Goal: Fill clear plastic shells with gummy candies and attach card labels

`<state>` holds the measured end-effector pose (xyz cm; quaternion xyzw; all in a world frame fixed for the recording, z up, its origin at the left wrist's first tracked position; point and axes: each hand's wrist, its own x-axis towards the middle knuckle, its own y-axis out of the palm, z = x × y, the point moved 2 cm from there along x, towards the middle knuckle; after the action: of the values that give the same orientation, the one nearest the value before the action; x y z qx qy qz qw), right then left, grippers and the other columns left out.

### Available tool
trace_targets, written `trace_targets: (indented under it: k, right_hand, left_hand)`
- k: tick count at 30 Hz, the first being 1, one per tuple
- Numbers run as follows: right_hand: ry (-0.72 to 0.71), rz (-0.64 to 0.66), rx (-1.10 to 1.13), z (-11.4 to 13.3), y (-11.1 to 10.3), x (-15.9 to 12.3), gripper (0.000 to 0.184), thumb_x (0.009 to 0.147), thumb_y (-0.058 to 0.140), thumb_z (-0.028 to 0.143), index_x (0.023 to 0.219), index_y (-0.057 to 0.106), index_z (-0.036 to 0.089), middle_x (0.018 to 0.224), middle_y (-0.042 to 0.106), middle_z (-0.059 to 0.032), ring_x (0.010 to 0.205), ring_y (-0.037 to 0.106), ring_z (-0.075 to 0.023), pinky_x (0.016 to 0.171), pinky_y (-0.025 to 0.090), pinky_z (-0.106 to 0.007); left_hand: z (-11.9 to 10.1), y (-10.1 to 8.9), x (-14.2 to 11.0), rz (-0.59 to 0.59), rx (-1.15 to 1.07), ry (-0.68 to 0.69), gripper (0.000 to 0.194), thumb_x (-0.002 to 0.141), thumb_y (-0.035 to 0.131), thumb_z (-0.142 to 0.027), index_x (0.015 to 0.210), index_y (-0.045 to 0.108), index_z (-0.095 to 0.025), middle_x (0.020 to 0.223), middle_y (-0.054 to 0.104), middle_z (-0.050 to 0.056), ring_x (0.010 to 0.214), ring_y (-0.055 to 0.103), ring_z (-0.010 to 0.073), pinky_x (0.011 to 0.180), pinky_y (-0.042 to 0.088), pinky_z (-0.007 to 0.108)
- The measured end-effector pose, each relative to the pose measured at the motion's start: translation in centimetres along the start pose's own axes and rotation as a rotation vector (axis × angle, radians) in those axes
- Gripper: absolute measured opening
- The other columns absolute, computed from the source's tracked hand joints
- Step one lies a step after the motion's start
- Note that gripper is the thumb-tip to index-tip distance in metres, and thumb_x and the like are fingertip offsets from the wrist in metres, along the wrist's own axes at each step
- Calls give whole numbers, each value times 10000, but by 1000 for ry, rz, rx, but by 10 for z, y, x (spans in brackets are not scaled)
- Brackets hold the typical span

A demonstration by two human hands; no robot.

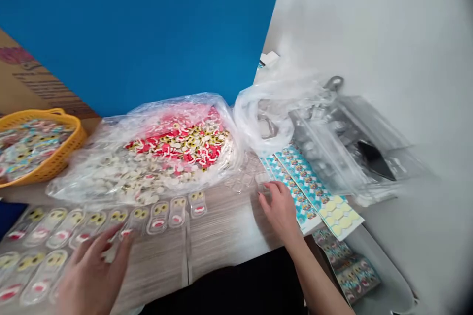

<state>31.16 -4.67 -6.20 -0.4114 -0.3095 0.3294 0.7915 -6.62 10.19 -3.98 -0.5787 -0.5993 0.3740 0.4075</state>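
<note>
Rows of small clear plastic shells (158, 217) lie on the wood-grain table, each with yellow-and-black round pieces and a red-and-white piece inside. My left hand (92, 268) hovers over the left part of these rows, thumb and fingers apart, covering some shells. Toward the right, my right hand (280, 209) is low over the table with loosely bent, parted fingers. Its fingertips are close to some loose clear plastic shells (242, 179); whether they touch is unclear. Beside it lie printed blue sticker sheets (295, 182), with yellowish backing where stickers are gone.
A large clear bag (177, 147) of red, white and yellow pieces lies open behind the rows. At far left stands a yellow basket (62, 157) of filled packs. Clear bags with a dark phone-like object (375, 160) sit right. A blue panel (148, 24) rises behind.
</note>
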Motion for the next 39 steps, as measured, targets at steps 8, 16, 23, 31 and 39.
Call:
trace_targets:
  k: [8,16,23,31,39]
  right_hand:
    - [-176,69,-176,25,13,9,183,889,620,293,1049,667,217,1235,608,-113,1215,461,-315,1011,352,-480]
    - [-376,206,-182,51,39,8,140,927,573,223,1031,665,229,1164,664,-86,1255,453,-310,1091,236,-543]
    - [-326,192,-143,56,54,-27,91,937,553,190,897,635,196,1233,638,-114,1129,537,-282,931,388,-442]
    - [39,271,367,56,50,-11,124,808,639,252,889,559,204,862,633,-63,809,589,-237,740,480,-368]
    - [164,738,979,95,38,1,353,950,463,477,826,628,191,654,588,3,604,559,-151,574,445,-261]
  left_hand:
    - [-152,67,-23,470,-582,423,265,843,598,-400,1028,708,-245,987,696,54,810,645,201,730,530,332]
    - [-171,103,-38,667,-783,158,343,802,640,-316,1119,622,-185,1135,678,122,872,694,224,799,562,391]
    - [-150,110,-44,656,-871,3,378,795,645,-279,1152,582,-173,1237,631,153,949,687,232,872,554,427]
    - [-154,108,-47,667,-1111,-186,497,734,756,-339,1179,603,-179,1317,592,156,1081,640,243,955,504,400]
    - [-168,100,-37,873,-1654,-513,322,726,778,-436,884,695,-168,936,727,71,603,617,121,561,492,258]
